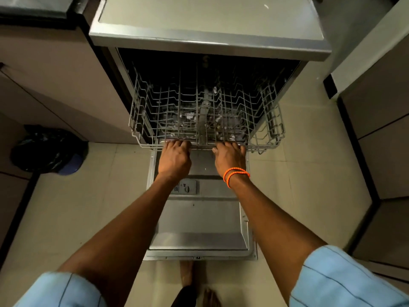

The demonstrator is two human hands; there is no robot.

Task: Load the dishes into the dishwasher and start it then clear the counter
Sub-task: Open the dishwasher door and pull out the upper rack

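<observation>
The inside of the dishwasher (208,69) is dark, and what lies beneath the wire rack (205,111) is hard to make out: a few pale glints show through the grid near the middle, too blurred to name. The fingertips of both hands are hidden where they curl over the rack's front rail, so only the knuckles and backs of the hands show. The left hand (174,157) grips the front rail left of centre, fingers hooked tightly round the wire; the right hand (229,155) grips the same rail right of centre, likewise closed round it, with an orange cord bracelet (235,175) doubled at the wrist. The rack stands partly drawn out of the machine, its front edge over the inner end of the open door (199,218), which lies flat and low over the floor (298,173). No dishes can be told apart in the rack (its tines look bare, though the back rows fade into shadow). On the door's inner face sits a detergent dispenser (187,186), partly covered by the left forearm. The grey tabletop (208,23) above the machine is cut off at the upper edge. At the far left a dark bin bag (47,149) rests on the floor beside the cabinet (55,85). Light blue sleeves (345,280) are cut off at the lower corners.
</observation>
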